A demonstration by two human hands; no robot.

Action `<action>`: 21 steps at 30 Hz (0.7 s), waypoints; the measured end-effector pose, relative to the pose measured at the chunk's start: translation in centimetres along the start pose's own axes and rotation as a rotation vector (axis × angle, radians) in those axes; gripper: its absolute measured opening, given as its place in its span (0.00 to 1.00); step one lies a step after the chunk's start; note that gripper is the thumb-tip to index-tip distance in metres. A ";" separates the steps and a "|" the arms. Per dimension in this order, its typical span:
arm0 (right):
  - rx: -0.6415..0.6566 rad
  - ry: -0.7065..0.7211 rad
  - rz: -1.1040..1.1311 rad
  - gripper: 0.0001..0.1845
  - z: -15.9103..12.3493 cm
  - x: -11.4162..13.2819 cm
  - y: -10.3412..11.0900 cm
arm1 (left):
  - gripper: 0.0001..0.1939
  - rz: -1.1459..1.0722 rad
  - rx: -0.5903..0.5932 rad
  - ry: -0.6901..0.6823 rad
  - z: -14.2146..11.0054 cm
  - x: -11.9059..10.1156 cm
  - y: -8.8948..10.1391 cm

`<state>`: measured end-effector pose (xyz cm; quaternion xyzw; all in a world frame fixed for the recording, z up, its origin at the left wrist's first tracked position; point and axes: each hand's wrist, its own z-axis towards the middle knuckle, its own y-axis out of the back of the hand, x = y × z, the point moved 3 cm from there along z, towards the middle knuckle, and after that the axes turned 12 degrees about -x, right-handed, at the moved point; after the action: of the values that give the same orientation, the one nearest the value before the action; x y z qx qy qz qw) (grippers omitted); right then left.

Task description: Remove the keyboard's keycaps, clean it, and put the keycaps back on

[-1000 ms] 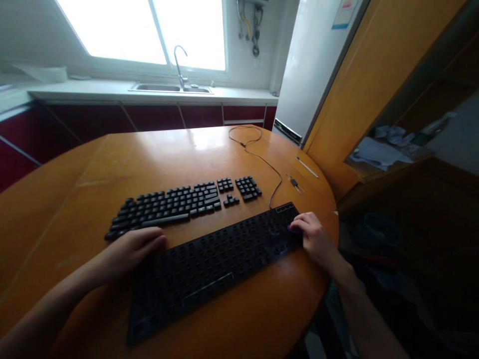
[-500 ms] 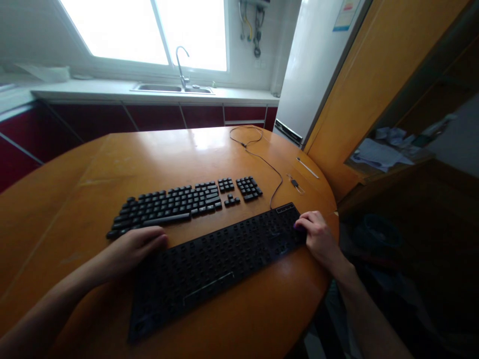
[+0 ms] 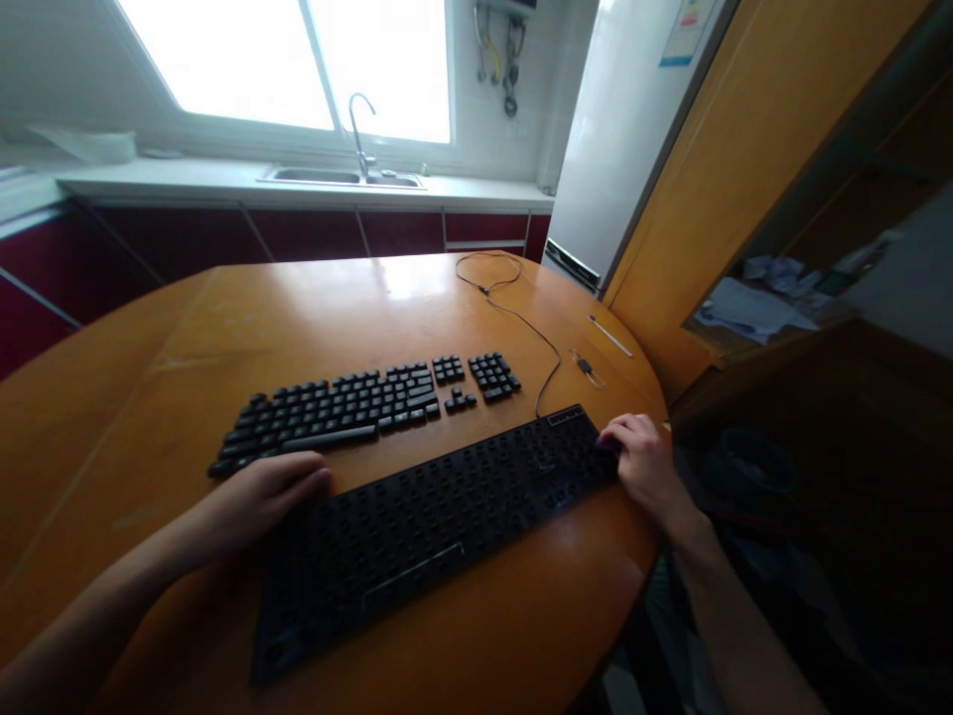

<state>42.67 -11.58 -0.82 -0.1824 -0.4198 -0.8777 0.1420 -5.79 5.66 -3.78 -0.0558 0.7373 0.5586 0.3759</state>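
Note:
A black keyboard base (image 3: 439, 526) without keycaps lies slanted on the table. At its upper left edge rests my left hand (image 3: 279, 487), fingers curled together over the edge and partly hidden. My right hand (image 3: 640, 452) is at the base's right end, closed on a small purple thing (image 3: 609, 443) whose kind I cannot make out, since the fingers cover most of it. Loose black keycaps (image 3: 357, 402) lie behind the base, laid out in keyboard order, with the number-pad block (image 3: 492, 375) at their right.
From the base's back edge a cable (image 3: 547, 372) runs to a loop at the far side of the wooden table (image 3: 313, 308). A wire keycap puller (image 3: 586, 366) and a thin white stick (image 3: 611, 336) lie at the right. Beyond are a sink (image 3: 320, 177) and a fridge (image 3: 607, 129).
My right hand has shifted slightly right with the purple thing, toward the base's right edge. My left hand and the keycaps stay in place.

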 end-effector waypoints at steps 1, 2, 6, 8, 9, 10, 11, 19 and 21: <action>-0.009 -0.009 0.015 0.18 0.0 0.0 0.2 | 0.27 -0.002 0.000 0.003 0.0 0.0 0.0; -0.001 -0.009 0.050 0.17 0.0 0.2 0.3 | 0.27 -0.003 0.001 0.006 0.0 0.0 0.0; 0.085 0.019 0.181 0.18 -0.5 1.1 -0.1 | 0.28 0.000 0.003 0.022 0.0 0.0 -0.1; 0.040 -0.002 0.120 0.18 -0.6 0.5 -0.1 | 0.28 0.000 0.002 0.030 0.1 0.1 -0.2; -0.002 -0.022 0.073 0.18 -0.6 0.0 0.0 | 0.28 0.001 0.002 0.029 0.1 0.1 -0.2; -0.044 -0.041 0.032 0.17 -0.6 -0.5 0.3 | 0.28 0.004 0.001 0.026 0.1 0.2 -0.2; -0.075 -0.053 0.008 0.16 -0.6 -0.8 0.5 | 0.28 0.007 0.001 0.020 0.1 0.3 -0.2; 0.089 0.079 0.214 0.19 -2.1 1.8 0.4 | 0.27 0.007 -0.002 0.013 0.0 0.4 0.0; 0.057 0.055 0.168 0.19 -2.2 1.3 0.4 | 0.28 0.008 -0.004 0.016 0.0 0.2 0.0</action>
<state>41.26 -13.66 -1.25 -0.1886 -0.4236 -0.8551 0.2319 -5.99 5.71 -3.92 -0.0583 0.7393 0.5611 0.3676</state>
